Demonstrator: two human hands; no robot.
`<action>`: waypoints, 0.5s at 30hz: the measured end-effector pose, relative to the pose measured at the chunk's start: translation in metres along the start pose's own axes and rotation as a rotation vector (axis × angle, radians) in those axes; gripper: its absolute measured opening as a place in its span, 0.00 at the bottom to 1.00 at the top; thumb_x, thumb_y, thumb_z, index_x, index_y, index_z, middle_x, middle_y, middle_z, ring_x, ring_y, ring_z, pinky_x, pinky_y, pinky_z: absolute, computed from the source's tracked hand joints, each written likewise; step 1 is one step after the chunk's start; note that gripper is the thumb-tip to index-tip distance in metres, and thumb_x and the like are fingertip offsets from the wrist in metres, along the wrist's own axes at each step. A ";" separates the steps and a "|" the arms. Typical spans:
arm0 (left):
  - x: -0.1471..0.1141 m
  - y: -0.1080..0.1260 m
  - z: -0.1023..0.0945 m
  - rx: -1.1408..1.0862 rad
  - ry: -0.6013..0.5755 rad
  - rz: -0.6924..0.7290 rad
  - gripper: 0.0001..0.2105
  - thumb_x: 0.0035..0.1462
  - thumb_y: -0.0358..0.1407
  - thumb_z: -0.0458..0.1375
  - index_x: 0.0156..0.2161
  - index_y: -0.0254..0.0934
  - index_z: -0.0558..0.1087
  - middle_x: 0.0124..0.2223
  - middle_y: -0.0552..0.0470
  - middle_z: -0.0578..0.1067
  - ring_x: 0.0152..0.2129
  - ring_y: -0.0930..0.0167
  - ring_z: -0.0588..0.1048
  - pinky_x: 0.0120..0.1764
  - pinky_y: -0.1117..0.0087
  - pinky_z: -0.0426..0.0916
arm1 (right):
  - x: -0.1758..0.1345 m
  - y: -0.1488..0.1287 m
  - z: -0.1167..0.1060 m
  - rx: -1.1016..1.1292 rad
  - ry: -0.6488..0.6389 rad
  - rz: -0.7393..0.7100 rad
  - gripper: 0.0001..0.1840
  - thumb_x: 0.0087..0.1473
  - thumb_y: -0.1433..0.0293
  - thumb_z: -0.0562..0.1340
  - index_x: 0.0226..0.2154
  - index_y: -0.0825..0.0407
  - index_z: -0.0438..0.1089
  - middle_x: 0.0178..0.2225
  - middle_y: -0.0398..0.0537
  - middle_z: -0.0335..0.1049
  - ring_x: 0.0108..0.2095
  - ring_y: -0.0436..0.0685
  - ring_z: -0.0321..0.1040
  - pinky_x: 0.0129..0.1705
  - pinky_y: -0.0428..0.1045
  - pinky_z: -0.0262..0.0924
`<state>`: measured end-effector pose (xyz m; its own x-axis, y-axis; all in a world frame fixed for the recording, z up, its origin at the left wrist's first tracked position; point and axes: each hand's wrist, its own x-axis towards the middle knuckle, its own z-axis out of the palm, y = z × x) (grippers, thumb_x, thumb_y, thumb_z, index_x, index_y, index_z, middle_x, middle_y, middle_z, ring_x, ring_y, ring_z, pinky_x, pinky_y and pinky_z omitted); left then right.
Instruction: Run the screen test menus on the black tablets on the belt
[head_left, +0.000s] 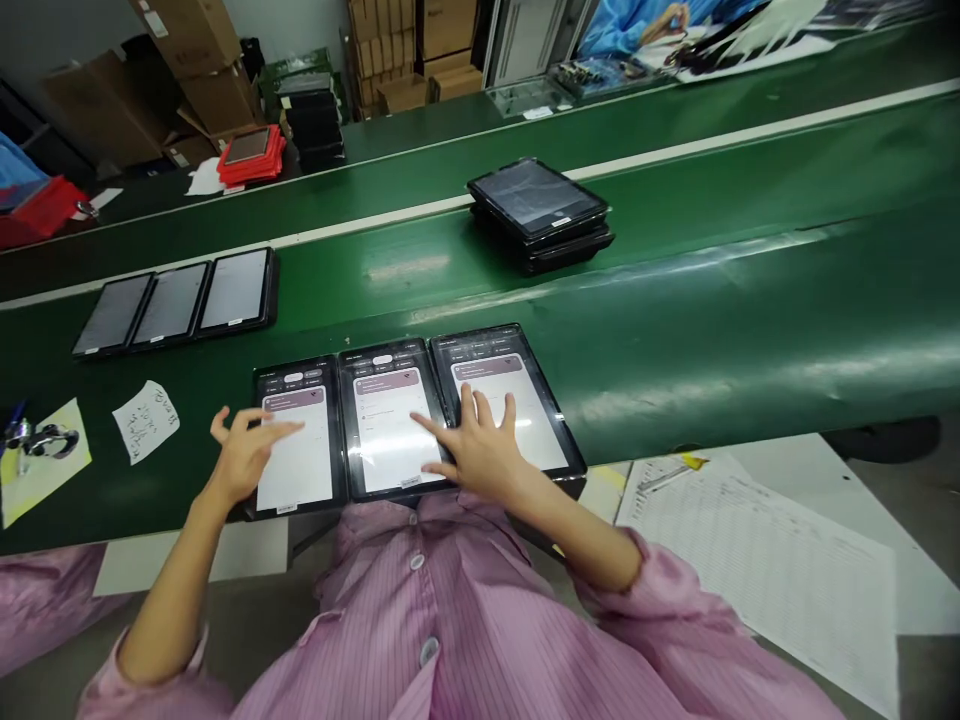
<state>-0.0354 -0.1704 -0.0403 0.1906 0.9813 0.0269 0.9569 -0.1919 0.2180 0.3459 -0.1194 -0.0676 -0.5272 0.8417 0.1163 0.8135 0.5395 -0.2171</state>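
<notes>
Both hands were spread open, the left hand (pixel 244 455) tapping the nine-o'clock black lit-screen tablet (pixel 296 440), the right hand (pixel 480 450) the three-o'clock tablet (pixel 510 395), to reach each screen on the green worktop (pixel 675 330).

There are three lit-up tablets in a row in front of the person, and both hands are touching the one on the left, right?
Not quite. The head view shows three lit tablets in a row, but only the left hand is at the left tablet. The right hand rests on the right tablet, with its pointing finger reaching onto the middle tablet.
</notes>
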 end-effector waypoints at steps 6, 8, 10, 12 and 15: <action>0.034 0.025 -0.032 0.050 0.200 -0.089 0.31 0.68 0.51 0.32 0.65 0.47 0.65 0.60 0.47 0.74 0.61 0.55 0.61 0.63 0.43 0.32 | 0.046 0.020 -0.025 0.049 0.214 0.128 0.39 0.57 0.45 0.60 0.68 0.33 0.54 0.70 0.57 0.46 0.67 0.85 0.40 0.59 0.86 0.28; 0.014 0.037 -0.031 0.030 0.213 -0.066 0.32 0.68 0.53 0.31 0.64 0.49 0.67 0.56 0.48 0.77 0.59 0.56 0.65 0.64 0.45 0.34 | 0.026 0.023 -0.032 0.050 0.225 0.133 0.37 0.59 0.46 0.58 0.68 0.30 0.53 0.71 0.53 0.42 0.67 0.83 0.39 0.60 0.85 0.31; -0.006 0.048 -0.024 0.002 0.186 -0.057 0.33 0.67 0.54 0.29 0.61 0.52 0.71 0.52 0.49 0.79 0.56 0.56 0.68 0.64 0.45 0.35 | 0.003 0.022 -0.033 0.038 0.175 0.137 0.34 0.60 0.48 0.58 0.66 0.30 0.55 0.72 0.53 0.40 0.67 0.82 0.40 0.60 0.84 0.34; -0.016 0.056 -0.014 -0.031 0.137 -0.058 0.34 0.66 0.55 0.29 0.60 0.53 0.72 0.51 0.49 0.80 0.55 0.56 0.69 0.63 0.44 0.37 | -0.011 0.018 -0.030 0.017 0.109 0.125 0.31 0.60 0.51 0.59 0.65 0.32 0.59 0.71 0.55 0.39 0.66 0.82 0.42 0.60 0.84 0.36; -0.017 0.063 -0.003 -0.053 0.058 -0.067 0.31 0.67 0.55 0.32 0.61 0.53 0.70 0.53 0.49 0.79 0.55 0.55 0.69 0.62 0.43 0.34 | -0.015 0.007 -0.024 -0.003 0.053 0.079 0.30 0.60 0.51 0.60 0.64 0.33 0.62 0.71 0.56 0.40 0.66 0.81 0.42 0.61 0.82 0.37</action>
<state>0.0214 -0.1991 -0.0238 0.1122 0.9915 0.0663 0.9539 -0.1262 0.2724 0.3652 -0.1275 -0.0478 -0.4478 0.8814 0.1504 0.8528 0.4716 -0.2243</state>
